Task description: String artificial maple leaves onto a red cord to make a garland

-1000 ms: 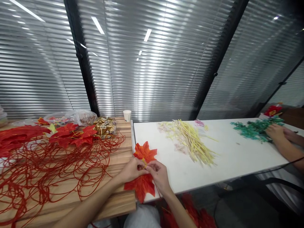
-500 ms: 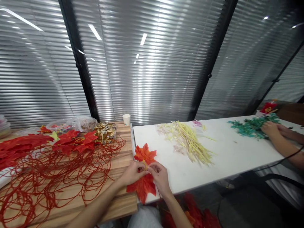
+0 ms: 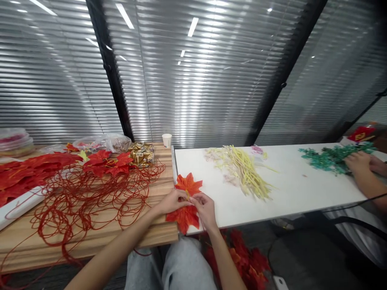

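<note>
My left hand (image 3: 174, 201) is closed in a pinch at the yellowish stem of an orange-red artificial maple leaf (image 3: 190, 183). Fingertips of my right hand (image 3: 204, 207) pinch at the same spot, touching or nearly touching the left ones. A second, redder maple leaf (image 3: 183, 220) lies just below the hands, partly covered by them, at the seam of the two tables. Whatever fine thing is between the fingertips besides the stem is too small to make out. A thin red line, perhaps cord, shows below my right hand.
Tangled red cord (image 3: 99, 197) and piled red leaves (image 3: 39, 171) cover the wooden table, beside gold packets (image 3: 142, 154) and a paper cup (image 3: 167, 140). Yellow strips (image 3: 248, 173) lie on the white table (image 3: 290, 193). A co-worker's hands (image 3: 359, 163) touch green foliage (image 3: 325, 159). More red leaves (image 3: 242, 257) hang below.
The view has tilted down, showing more of my lap and the leaves below the table. Both hands stay pinched at the stem, with the fingers shifted slightly.
</note>
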Tool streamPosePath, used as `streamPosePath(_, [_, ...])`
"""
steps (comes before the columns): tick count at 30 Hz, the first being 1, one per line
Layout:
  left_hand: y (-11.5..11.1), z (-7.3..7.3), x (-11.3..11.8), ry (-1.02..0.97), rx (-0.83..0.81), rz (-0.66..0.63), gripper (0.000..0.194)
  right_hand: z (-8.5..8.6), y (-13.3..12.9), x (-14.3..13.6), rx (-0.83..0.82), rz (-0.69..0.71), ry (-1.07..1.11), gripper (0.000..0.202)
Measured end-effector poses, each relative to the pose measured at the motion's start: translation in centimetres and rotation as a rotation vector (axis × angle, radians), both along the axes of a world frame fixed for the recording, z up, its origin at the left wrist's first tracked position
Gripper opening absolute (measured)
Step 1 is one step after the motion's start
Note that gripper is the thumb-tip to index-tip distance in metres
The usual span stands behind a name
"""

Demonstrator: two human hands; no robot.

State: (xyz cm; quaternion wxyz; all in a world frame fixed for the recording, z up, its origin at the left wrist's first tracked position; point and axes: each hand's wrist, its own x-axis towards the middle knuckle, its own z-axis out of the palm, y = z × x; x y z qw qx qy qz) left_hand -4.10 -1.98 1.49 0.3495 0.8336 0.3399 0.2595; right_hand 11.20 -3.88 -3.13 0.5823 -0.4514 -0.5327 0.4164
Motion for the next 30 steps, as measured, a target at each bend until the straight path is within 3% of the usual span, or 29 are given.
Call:
streamPosePath(8, [0.2, -0.2, 0.2, 0.033, 0.04, 0.028, 0.029, 0.1, -0.1, 0.0, 0.012, -0.034, 0.09, 0.02])
streamPosePath(15, [0.3, 0.3, 0.3, -0.047, -0.047, 0.068, 0.027, 0.5, -0.1, 0.1, -0.005, -0.022, 0.178, 0.021])
streamPosePath(22, [0.5, 0.1, 0.1, -0.081, -0.078, 0.1, 0.028, 1.1, -0.3, 0.1, 0.08, 0.115, 0.09, 0.017])
streamPosePath(30, [0.8, -0.5, 0.1, -0.145, -0.131, 0.089, 0.025, 0.6, -0.1, 0.5, 0.108, 0.105, 0.072, 0.016])
